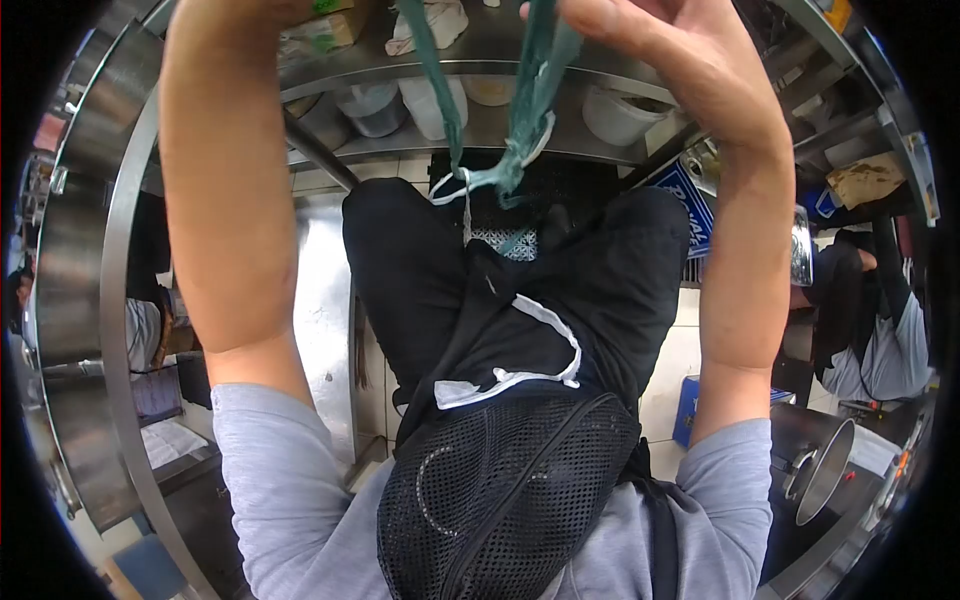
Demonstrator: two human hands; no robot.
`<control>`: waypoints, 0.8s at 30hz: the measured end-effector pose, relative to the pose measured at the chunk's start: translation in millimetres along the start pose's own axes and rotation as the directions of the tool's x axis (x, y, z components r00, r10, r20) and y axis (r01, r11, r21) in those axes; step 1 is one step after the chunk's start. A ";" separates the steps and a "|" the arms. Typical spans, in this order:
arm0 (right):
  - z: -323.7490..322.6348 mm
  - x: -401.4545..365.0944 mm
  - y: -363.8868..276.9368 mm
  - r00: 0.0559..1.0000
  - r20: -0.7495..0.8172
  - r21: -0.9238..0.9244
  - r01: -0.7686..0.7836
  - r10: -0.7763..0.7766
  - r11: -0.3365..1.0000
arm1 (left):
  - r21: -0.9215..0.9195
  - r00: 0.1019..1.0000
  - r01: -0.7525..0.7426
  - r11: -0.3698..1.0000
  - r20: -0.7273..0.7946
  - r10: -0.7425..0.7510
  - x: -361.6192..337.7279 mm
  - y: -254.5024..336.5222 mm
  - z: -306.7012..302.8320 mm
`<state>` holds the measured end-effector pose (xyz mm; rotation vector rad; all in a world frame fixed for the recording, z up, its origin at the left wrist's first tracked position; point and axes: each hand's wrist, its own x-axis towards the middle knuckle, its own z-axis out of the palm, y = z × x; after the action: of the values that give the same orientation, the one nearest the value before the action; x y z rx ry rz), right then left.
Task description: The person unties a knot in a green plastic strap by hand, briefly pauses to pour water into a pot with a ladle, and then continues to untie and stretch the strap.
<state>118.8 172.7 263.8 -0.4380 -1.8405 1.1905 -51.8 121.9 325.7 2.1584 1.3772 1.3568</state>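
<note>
Both my bare forearms reach up to the top edge of the view. My right hand (pixel 650 35) pinches one end of a teal cloth strip (pixel 520 110) that hangs in a V above my lap. White cord loops (pixel 450 185) dangle at the strip's lowest point. Its other strand rises out of view at the top, close to my left hand (pixel 285 8). That hand is almost wholly cut off by the frame edge, so its grip is hidden. Below are my black trousers (pixel 400 260) and a black mesh bag (pixel 500 490) on my chest.
A steel shelf unit (pixel 480 125) ahead carries white tubs (pixel 620 115) and lidded containers. Curved steel panels (pixel 80 250) stand at the left. A blue sign (pixel 685 200) leans at the right. Another person (pixel 880 330) sits at the far right, beside a steel pot (pixel 815 465).
</note>
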 end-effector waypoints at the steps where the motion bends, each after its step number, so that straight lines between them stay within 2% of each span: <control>1: -10.6 6.0 7.7 1.000 -0.001 0.001 -0.003 0.003 1.000 | -0.051 0.995 -0.055 0.997 0.084 0.059 0.2 -6.8 -0.8; 3: -34.7 25.8 24.3 0.960 0.265 0.205 0.039 -0.093 0.978 | -0.049 0.989 -0.098 0.994 0.103 0.103 5.6 -17.8 0.1; 4: -33.6 29.3 31.3 0.992 0.104 0.071 0.066 -0.073 0.995 | -0.053 0.989 -0.096 0.994 0.105 0.101 4.0 -21.4 2.2; 6: -50.6 27.4 37.5 0.993 -0.024 0.048 0.113 -0.111 0.993 | -0.090 0.993 -0.091 0.992 -0.080 0.084 -1.5 -27.1 8.3; 7: -60.6 31.7 47.6 0.985 -0.085 0.013 0.151 -0.149 0.988 | -0.094 0.993 -0.090 0.991 -0.080 0.082 -2.7 -32.7 10.0; 8: -66.1 29.8 46.2 0.985 -0.085 0.011 0.148 -0.147 0.989 | -0.170 0.989 -0.093 0.981 -0.128 0.071 -2.9 -41.1 9.2; 9: -70.7 27.0 41.7 0.986 -0.108 -0.067 0.118 -0.125 0.991 | -0.242 0.983 -0.100 0.965 -0.175 0.058 -1.9 -51.3 5.4; 10: -75.0 25.7 39.8 0.986 -0.133 -0.143 0.085 -0.105 0.986 | -0.291 0.994 -0.013 0.957 -0.105 -0.018 3.8 -80.2 -15.6; 11: -79.1 25.4 42.4 0.986 -0.132 -0.141 0.087 -0.106 0.986 | -0.289 0.994 -0.013 0.957 -0.105 -0.018 -2.0 -78.0 -11.7; 13: -85.1 22.6 52.8 0.987 -0.141 -0.219 0.050 -0.083 0.974 | -0.404 0.936 -0.174 0.898 -0.351 0.024 -19.5 -70.2 -1.2; 14: -87.2 21.4 59.3 0.986 -0.167 -0.224 -0.018 -0.020 0.975 | -0.467 0.928 -0.183 0.865 -0.373 -0.005 -23.7 -76.7 -0.8; 15: -87.1 20.2 67.2 0.988 -0.144 -0.203 0.020 -0.050 0.979 | -0.522 0.946 -0.175 0.835 -0.325 -0.004 -28.0 -81.2 -0.8; 17: -86.2 16.0 73.5 0.995 -0.066 -0.393 0.043 -0.075 0.918 | -0.635 0.954 -0.036 0.772 -0.251 -0.161 -43.6 -86.9 10.1; 18: -116.1 15.8 111.3 0.993 0.064 -0.548 0.121 -0.103 0.828 | -0.607 0.946 0.036 0.794 -0.235 -0.223 -45.1 -100.2 18.2; 19: -117.1 14.0 119.3 0.993 0.116 -0.482 0.058 -0.002 0.874 | -0.577 0.934 0.107 0.810 -0.220 -0.281 -44.3 -114.7 26.6; 21: -112.5 7.4 120.6 0.975 0.203 -0.589 0.046 0.093 0.807 | -0.546 0.924 0.163 0.822 -0.208 -0.321 -39.6 -116.3 48.0; 22: -100.4 4.9 104.1 0.948 0.182 -0.511 -0.136 0.261 0.849 | -0.532 0.923 0.263 0.805 -0.103 -0.370 -34.7 -103.9 48.0; 23: -96.2 3.7 98.0 0.918 0.167 -0.519 -0.228 0.360 0.824 | -0.457 0.940 0.253 0.853 -0.090 -0.328 -35.7 -114.3 50.3; 24: -94.3 3.1 104.3 0.935 0.180 -0.497 -0.182 0.306 0.849 | -0.488 0.957 0.198 0.850 -0.090 -0.275 -31.3 -118.2 56.2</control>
<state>177.5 277.1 190.2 -0.8539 -2.3662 0.9812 -79.7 173.1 204.5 1.5374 1.1561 1.5887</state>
